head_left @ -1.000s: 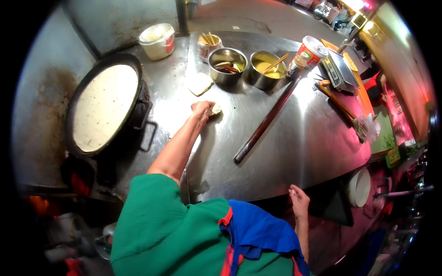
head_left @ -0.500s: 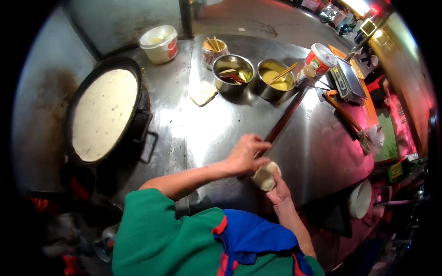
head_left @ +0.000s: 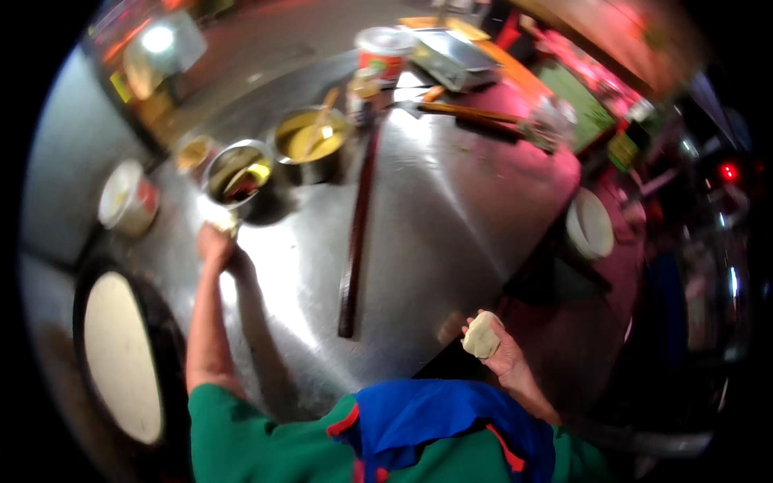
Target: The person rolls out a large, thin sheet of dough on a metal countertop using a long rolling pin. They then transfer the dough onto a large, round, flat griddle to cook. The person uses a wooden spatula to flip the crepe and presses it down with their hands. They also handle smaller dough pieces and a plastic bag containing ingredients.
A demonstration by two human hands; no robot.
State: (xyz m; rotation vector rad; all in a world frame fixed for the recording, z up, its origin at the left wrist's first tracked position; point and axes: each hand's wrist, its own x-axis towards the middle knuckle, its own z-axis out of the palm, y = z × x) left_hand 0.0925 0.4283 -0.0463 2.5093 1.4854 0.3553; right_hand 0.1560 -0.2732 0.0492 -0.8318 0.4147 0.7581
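My left arm is stretched far out to the left. My left hand (head_left: 215, 244), blurred, is closed at the edge of a pale flat piece of dough (head_left: 227, 219), beside the steel pot with dark contents (head_left: 240, 179); its fingertips are hidden. Low on the right, my right hand (head_left: 507, 354) holds a round, flattened piece of dough (head_left: 482, 335) against the palm, out past the table's near edge. Between my hands, a long dark rolling rod (head_left: 359, 241) lies on the steel table (head_left: 451, 241), touched by neither.
A black-rimmed pan (head_left: 121, 354) with a big pale flatbread is at lower left. A white tub (head_left: 129, 199), a pot of yellow batter (head_left: 310, 138), a red-and-white tub (head_left: 382, 60) and a scale (head_left: 455, 60) line the far side. A white bucket (head_left: 590, 224) stands at right.
My left hand has left the dough in my right hand and reached out to the dough by the pots. My right hand has drawn back with its dough. The view has turned right.
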